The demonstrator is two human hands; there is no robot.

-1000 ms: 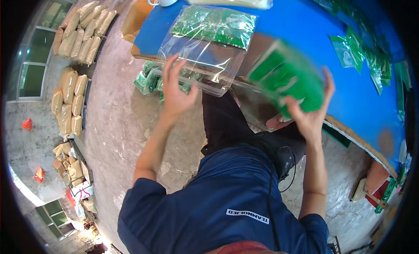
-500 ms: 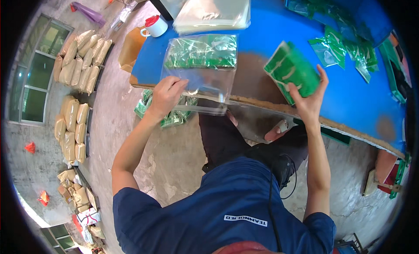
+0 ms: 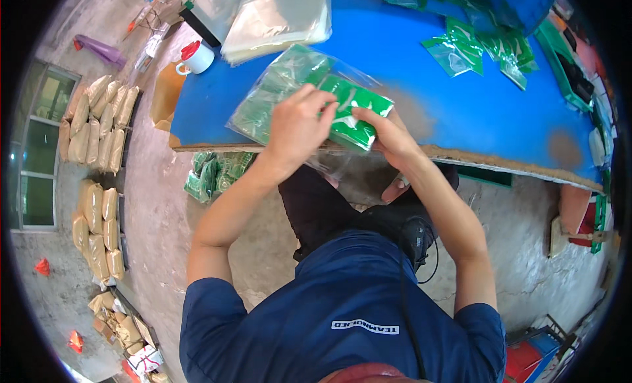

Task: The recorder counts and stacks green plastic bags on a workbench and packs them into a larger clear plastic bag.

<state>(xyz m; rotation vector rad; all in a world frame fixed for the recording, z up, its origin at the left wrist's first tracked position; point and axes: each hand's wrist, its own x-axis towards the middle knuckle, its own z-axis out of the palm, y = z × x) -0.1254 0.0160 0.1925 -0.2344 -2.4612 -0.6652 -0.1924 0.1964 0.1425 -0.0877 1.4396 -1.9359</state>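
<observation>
I see both hands at the near edge of the blue table (image 3: pixel 421 60). Left hand (image 3: pixel 297 123) lies curled over a clear plastic bag (image 3: pixel 276 86) w/ green packets inside, fingers bent down onto the bag's opening. Right hand (image 3: pixel 388 136) grips a stack of green packets (image 3: pixel 352 109), thumb on top, stack partly at the bag mouth btwn the two hands. More loose green packets (image 3: pixel 484 44) sit far across the table, a pile of clear bags (image 3: pixel 276 17) beyond, a white mug w/ red lid (image 3: pixel 195 57) at the left corner.
</observation>
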